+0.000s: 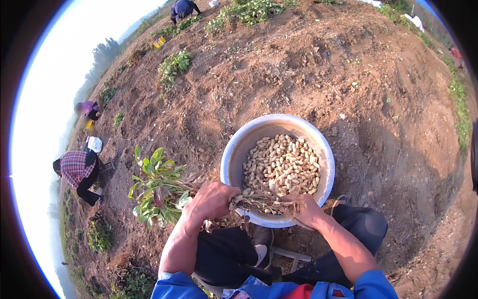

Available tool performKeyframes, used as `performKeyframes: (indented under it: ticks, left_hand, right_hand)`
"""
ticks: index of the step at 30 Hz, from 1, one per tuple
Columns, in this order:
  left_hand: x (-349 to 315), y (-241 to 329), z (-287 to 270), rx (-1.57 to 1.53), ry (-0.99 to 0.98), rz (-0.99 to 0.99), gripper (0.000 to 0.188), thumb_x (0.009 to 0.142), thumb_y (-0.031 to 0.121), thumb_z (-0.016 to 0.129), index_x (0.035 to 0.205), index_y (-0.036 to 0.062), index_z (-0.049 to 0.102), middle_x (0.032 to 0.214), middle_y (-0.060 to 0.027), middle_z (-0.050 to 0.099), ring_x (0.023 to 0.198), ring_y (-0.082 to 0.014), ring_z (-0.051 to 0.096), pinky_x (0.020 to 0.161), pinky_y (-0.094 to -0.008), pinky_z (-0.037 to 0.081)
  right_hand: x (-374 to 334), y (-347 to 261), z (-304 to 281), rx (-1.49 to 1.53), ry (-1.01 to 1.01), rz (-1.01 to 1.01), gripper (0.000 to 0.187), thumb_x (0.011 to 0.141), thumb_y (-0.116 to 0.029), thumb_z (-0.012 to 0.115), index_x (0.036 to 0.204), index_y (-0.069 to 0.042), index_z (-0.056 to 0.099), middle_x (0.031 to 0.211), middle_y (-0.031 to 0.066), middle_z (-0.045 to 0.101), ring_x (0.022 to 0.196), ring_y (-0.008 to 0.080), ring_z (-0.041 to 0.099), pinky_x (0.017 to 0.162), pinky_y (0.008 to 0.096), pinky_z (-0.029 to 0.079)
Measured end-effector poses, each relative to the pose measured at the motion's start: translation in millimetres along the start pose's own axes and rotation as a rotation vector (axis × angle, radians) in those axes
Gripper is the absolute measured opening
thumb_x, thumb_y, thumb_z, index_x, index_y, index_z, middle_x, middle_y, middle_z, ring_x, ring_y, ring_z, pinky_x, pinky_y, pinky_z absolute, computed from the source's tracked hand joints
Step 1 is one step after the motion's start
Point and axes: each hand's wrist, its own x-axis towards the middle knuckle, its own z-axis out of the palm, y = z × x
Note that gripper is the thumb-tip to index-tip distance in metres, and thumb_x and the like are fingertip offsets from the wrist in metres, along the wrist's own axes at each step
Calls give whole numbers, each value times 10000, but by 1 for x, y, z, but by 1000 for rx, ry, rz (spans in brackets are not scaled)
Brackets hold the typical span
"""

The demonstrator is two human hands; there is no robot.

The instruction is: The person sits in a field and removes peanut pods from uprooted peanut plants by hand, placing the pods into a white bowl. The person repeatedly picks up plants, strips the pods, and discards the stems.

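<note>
My left hand (211, 198) is wrapped round the stems of an uprooted peanut plant (162, 187), whose green leaves stick out to the left. Its roots (264, 202) stretch to the right over the near rim of a wide metal basin (230, 154). At the root end is my right hand (306, 212), its fingers closed among the roots; exactly what they pinch is hidden. Unshelled peanuts (284, 164) lie heaped in the basin, which stands on the soil in front of my knees. A few pale pods hang among the roots between my hands.
Under my legs shows part of a low metal stool frame (291, 256). A person in a checked shirt (74, 167) bends over at the left; another in purple (88, 108) is beyond, and one in dark clothes (183, 9) at the top. Leafy plants (174, 67) dot the brown soil.
</note>
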Motion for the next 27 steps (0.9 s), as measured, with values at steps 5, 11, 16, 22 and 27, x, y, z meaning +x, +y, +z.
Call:
performKeyframes:
  ticks: [5,11,16,22,27]
  left_hand:
    - [5,-6,2,-8,-89,-33,207,693,107,688,899,130,678,773,-146,676,826,-356,660,719,-466,511]
    - [-10,-30,-3,-125,-83,-28,305,650,124,733,951,136,682,792,-149,679,806,-368,653,707,-467,504]
    - [-6,-41,6,-129,75,32,279,646,138,745,905,101,649,763,-114,655,788,-348,643,701,-447,497]
    - [-2,-47,4,-89,553,127,330,671,232,755,942,77,647,790,-69,583,780,-287,584,689,-396,448]
    - [-2,-51,4,-526,464,125,367,653,66,785,996,24,660,824,-97,653,780,-226,653,710,-339,499]
  right_hand:
    - [9,7,-1,-232,-33,-105,335,808,-194,667,1123,-83,700,942,216,691,851,358,678,773,404,537]
    - [14,21,-16,-425,-47,204,226,796,-201,646,937,-34,704,843,243,669,834,410,652,777,464,511]
    - [8,31,-14,-510,-103,245,279,814,-230,640,871,39,684,775,280,644,819,432,642,743,490,495]
    - [22,1,0,230,121,120,159,940,-174,626,956,-17,607,719,-44,511,652,49,447,574,235,385]
    - [4,-53,-2,108,210,-248,167,891,-119,676,989,2,615,734,3,522,608,84,470,558,246,396]
